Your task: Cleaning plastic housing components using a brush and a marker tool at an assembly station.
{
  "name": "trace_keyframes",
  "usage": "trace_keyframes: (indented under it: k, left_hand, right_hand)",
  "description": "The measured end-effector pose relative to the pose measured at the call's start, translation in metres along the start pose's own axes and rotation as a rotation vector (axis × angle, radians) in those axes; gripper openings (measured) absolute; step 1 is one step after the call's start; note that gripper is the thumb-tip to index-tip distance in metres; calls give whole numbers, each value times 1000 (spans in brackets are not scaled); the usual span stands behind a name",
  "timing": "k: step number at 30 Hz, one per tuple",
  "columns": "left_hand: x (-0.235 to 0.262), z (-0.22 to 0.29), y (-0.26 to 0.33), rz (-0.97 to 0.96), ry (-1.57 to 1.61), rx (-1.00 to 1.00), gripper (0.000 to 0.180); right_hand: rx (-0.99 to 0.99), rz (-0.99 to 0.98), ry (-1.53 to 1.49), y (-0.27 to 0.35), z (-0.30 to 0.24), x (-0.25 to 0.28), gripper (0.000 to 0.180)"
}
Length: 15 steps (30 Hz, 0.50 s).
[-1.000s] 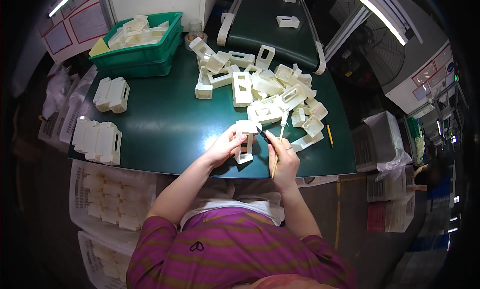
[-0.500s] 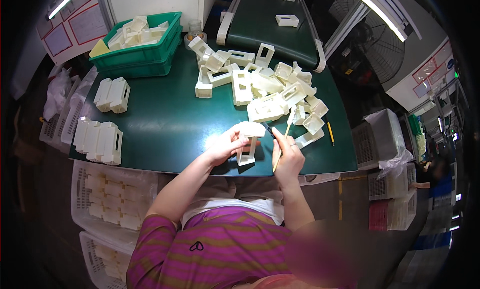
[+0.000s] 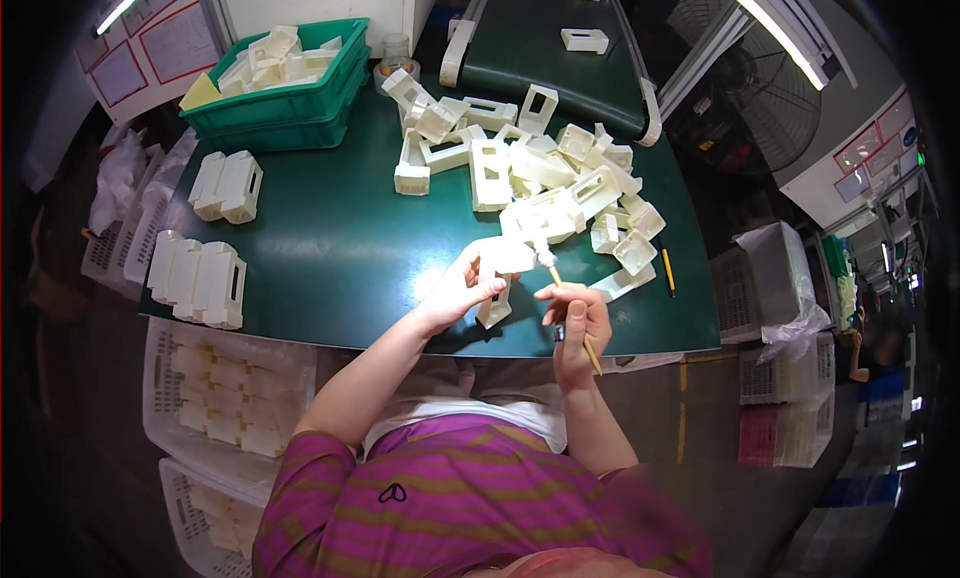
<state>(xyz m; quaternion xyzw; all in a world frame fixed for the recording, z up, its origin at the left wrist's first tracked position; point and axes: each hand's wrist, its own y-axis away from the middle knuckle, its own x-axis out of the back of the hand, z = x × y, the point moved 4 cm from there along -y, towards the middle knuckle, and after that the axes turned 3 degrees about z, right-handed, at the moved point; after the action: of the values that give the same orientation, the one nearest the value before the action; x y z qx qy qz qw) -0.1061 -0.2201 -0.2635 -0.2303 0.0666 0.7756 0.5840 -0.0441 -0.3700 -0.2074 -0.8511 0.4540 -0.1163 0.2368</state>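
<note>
My left hand (image 3: 459,291) grips a white plastic housing (image 3: 493,308), a hollow rectangular frame, at the table's near edge. In my right hand (image 3: 581,325) is a thin wooden stick with a white fluffy tip (image 3: 556,275), a swab. That tip is beside the upper right end of the housing; whether they touch I cannot tell. A dark tool with a shiny end (image 3: 559,333) is tucked in the same hand, mostly hidden by the fingers. Just beyond my hands lies a loose heap of similar white housings (image 3: 491,175).
A green crate (image 3: 270,118) of white parts stands far left, with two rows of housings (image 3: 222,284) nearer. A yellow pencil-like tool (image 3: 668,270) lies right. Behind the heap runs a conveyor belt (image 3: 560,70). Plastic baskets (image 3: 160,398) stand below the table at left.
The swab has tilted over, its tip moving left to the housing. The dark tool has swung from the housing back into my right palm. My left hand still grips the housing.
</note>
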Motion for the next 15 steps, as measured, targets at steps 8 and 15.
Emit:
trace_keyframes:
  k: [8, 15]
  left_hand:
    - [1, -4, 3, 76, 82, 58, 53]
    - [6, -1, -4, 103, -11, -19, 50]
  right_hand:
    - [-195, 102, -170, -10, 25, 9, 28]
    - [-21, 44, -145, 1, 7, -2, 28]
